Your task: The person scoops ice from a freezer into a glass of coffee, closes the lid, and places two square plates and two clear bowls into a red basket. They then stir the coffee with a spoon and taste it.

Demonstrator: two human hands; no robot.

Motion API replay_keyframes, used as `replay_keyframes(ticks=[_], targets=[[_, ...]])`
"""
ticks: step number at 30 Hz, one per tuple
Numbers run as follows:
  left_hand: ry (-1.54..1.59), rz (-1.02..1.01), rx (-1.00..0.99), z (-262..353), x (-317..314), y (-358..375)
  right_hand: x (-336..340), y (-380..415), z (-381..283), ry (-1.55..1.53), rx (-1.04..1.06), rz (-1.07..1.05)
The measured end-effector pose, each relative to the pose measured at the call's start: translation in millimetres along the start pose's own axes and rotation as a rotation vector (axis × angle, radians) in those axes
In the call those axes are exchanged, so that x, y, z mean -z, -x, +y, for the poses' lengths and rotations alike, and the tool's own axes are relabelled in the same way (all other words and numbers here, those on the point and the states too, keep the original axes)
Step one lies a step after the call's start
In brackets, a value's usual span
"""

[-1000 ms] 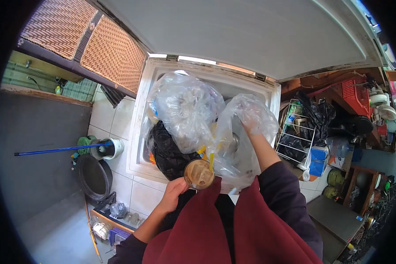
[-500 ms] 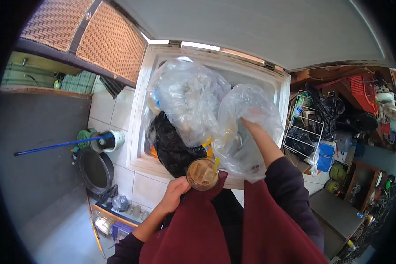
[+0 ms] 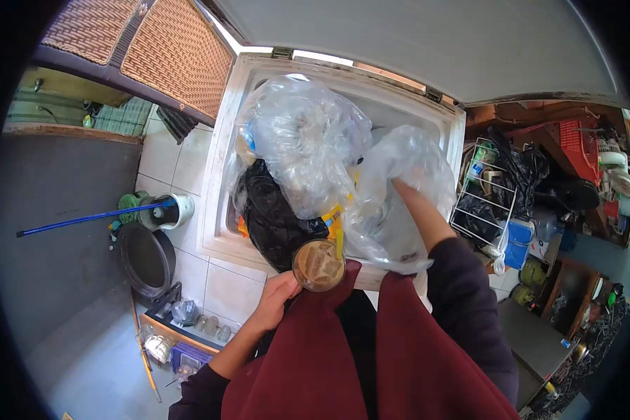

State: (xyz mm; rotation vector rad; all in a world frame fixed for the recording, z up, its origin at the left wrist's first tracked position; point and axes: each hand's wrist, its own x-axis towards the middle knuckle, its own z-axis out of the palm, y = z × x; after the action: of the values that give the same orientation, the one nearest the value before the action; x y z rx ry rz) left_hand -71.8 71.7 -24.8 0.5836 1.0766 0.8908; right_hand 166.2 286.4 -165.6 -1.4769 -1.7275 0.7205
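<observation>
My left hand (image 3: 281,288) is closed round a glass of iced brown drink (image 3: 319,265), with ice cubes at its surface and a yellow stick or straw at its rim. Inside an open chest freezer (image 3: 220,168), my right hand (image 3: 406,187) reaches into a large clear plastic bag (image 3: 381,224); its fingers are hidden by the plastic. To the left of that bag lies another bulging clear plastic bag (image 3: 301,140). Below it sits a black plastic bag (image 3: 276,217), and a yellow packet (image 3: 334,224) shows between the bags.
The raised freezer lid (image 3: 427,49) stands at the back. On the right is a white wire rack (image 3: 486,192) with bags in it, near a red crate (image 3: 577,143). A black basin (image 3: 147,259), a white bucket (image 3: 182,210) and a blue pole (image 3: 94,220) are on the left.
My right hand has gone a little deeper into the clear bag, and the plastic around it has shifted. The glass stays in my left hand. The camera view has moved slightly.
</observation>
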Motion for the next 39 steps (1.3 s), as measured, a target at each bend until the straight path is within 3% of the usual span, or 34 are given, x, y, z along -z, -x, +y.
replay_keyframes(ticks=[8,13,17,23,27,28,34,38,39], targets=[[-0.013,0.009,-0.047,1,0,6,-19,-26,-10,0.100,0.013,-0.102],[-0.058,0.004,-0.059,-3,0,7,-3,27,-33,0.165,0.022,-0.146],[-0.079,0.016,-0.058,-6,-2,5,-10,-10,-27,0.210,0.012,-0.155],[-0.094,0.004,-0.109,-11,-4,11,-21,1,-31,0.254,-0.021,-0.202],[-0.042,0.021,-0.018,-11,-8,20,-20,-9,-26,0.286,-0.022,-0.245],[-0.043,0.012,-0.021,-11,-7,21,-9,22,-30,0.295,-0.027,-0.258],[-0.049,0.009,-0.046,-15,-12,23,-8,-10,-32,0.362,-0.022,-0.309],[-0.056,-0.005,-0.078,-14,-14,22,34,3,-40,0.428,-0.008,-0.293],[-0.047,0.007,-0.102,-17,-12,21,53,4,-66,0.696,-0.113,-0.766]])
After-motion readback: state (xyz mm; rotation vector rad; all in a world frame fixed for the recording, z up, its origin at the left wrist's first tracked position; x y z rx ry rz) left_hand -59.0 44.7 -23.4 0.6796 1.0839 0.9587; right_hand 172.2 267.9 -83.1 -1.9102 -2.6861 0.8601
